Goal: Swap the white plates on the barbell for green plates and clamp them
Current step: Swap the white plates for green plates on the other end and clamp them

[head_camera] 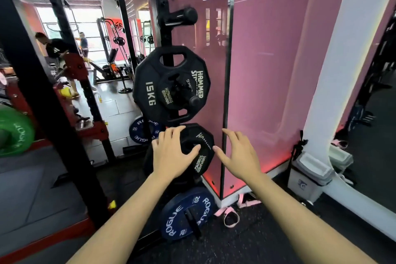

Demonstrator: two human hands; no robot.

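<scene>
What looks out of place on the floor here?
Pink straps lie loose in a heap on the floor at the foot of the pink wall, beside the blue plate, rather than hung or stored. Nothing looks spilled or broken.

Green plate [15, 133] cut off by the left edge, small black plate [198, 148] half hidden behind the left hand [171, 154], distant people too blurred to make out

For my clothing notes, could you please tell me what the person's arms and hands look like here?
Both forearms are bare, with no sleeves in view. The left hand and right hand wear no gloves, and no rings, watch or wrist straps are visible.
</scene>
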